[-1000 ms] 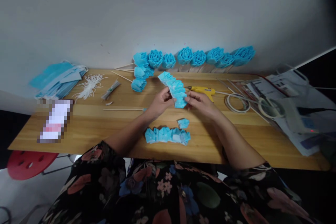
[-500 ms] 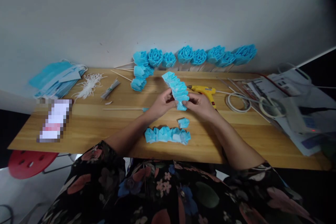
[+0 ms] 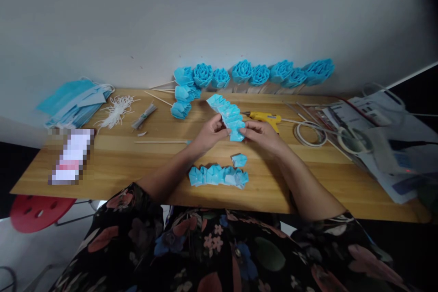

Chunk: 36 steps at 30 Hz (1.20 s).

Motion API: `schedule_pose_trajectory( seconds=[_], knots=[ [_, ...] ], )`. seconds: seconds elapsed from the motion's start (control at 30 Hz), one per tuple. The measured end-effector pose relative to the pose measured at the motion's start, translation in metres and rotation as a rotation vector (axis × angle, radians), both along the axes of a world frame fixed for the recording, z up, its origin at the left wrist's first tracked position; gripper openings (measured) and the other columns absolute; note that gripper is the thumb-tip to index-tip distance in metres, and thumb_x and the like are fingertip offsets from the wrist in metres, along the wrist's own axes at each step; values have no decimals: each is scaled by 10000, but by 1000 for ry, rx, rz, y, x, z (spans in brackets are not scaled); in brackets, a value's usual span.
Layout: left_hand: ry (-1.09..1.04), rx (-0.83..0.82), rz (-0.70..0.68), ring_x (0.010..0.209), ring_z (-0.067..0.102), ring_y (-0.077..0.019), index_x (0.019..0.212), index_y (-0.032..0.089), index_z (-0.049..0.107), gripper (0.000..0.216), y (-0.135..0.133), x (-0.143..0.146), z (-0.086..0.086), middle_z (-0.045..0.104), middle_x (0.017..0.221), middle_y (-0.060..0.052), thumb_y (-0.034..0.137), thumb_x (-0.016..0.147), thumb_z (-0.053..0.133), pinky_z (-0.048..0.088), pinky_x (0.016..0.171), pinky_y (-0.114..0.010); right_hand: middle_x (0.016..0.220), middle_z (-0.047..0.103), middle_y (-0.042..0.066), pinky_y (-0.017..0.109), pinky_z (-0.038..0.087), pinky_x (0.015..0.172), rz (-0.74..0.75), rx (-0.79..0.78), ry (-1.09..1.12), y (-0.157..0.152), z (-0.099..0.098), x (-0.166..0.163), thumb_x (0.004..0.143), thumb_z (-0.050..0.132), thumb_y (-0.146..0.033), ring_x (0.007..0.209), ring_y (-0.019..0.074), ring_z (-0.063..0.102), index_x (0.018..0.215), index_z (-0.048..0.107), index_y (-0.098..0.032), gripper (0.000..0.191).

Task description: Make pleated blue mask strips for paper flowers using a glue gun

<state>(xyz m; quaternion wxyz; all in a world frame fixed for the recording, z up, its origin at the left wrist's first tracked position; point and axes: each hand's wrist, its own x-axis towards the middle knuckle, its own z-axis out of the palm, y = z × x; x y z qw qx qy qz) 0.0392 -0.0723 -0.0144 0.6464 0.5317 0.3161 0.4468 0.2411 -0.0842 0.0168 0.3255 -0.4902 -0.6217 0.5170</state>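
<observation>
Between my two hands I hold a strip of folded blue petals [image 3: 227,114], its upper end leaning to the left above the table. My left hand [image 3: 212,133] pinches its lower left side. The fingertips of my right hand [image 3: 260,134] are closed on its lower right end. Just below lies a single folded blue petal [image 3: 239,160], and nearer to me a second row of folded blue petals [image 3: 218,176]. A thin stick [image 3: 160,142] with a blue tip lies left of my left hand, its tip partly hidden by that hand.
Finished blue flowers [image 3: 242,71] on sticks line the wall. A yellow glue gun [image 3: 265,118] lies behind my right hand, its cable coiled [image 3: 310,134]. On the left are blue face masks [image 3: 77,102], white ear loops [image 3: 117,110], a wire bundle [image 3: 143,116] and a phone [image 3: 71,157].
The strip's upper end has swung slightly left and its lower end has spread a little. My right fingers have shifted slightly on it; both hands keep hold.
</observation>
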Motion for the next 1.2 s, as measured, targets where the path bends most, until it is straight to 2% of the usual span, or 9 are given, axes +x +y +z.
schedule_pose_trajectory(
  seconds=[0.23, 0.57, 0.73, 0.97, 1.2],
  knots=[
    [9, 21, 3, 1038, 688, -234, 1129, 164, 634, 482, -1, 0, 0, 750, 1076, -82, 423, 767, 819, 535, 963, -372, 590, 525, -24, 293, 324, 586, -32, 53, -14, 0, -7, -3, 759, 740, -558, 600, 136, 453, 644, 567, -208, 407],
    [-10, -1, -39, 1049, 697, -253, 1182, 162, 629, 611, 1, 1, -4, 749, 1090, -93, 443, 701, 880, 536, 964, -383, 598, 484, -30, 293, 299, 575, -68, 113, -59, -2, -10, -5, 753, 714, -453, 587, 125, 405, 612, 518, -215, 339],
    [-27, -9, -55, 1054, 701, -256, 1186, 165, 625, 618, 0, 1, -3, 751, 1107, -102, 461, 707, 879, 537, 964, -392, 582, 496, -24, 301, 324, 584, -38, 64, -13, 0, -10, -2, 756, 723, -486, 587, 138, 435, 585, 536, -216, 370],
    [-15, -29, -30, 1045, 698, -254, 1215, 170, 622, 644, 2, 0, -5, 753, 1074, -89, 436, 690, 886, 531, 961, -379, 641, 617, 14, 318, 414, 654, 26, -19, 46, 2, -5, 3, 809, 697, -581, 647, 167, 543, 658, 659, -201, 411],
    [-30, -21, -44, 1030, 689, -239, 1177, 169, 610, 603, 0, 2, -6, 739, 1083, -84, 439, 707, 875, 516, 974, -378, 573, 519, -23, 284, 334, 580, -62, 71, -13, 1, -11, -2, 767, 743, -594, 582, 124, 446, 580, 560, -200, 473]
  ],
)
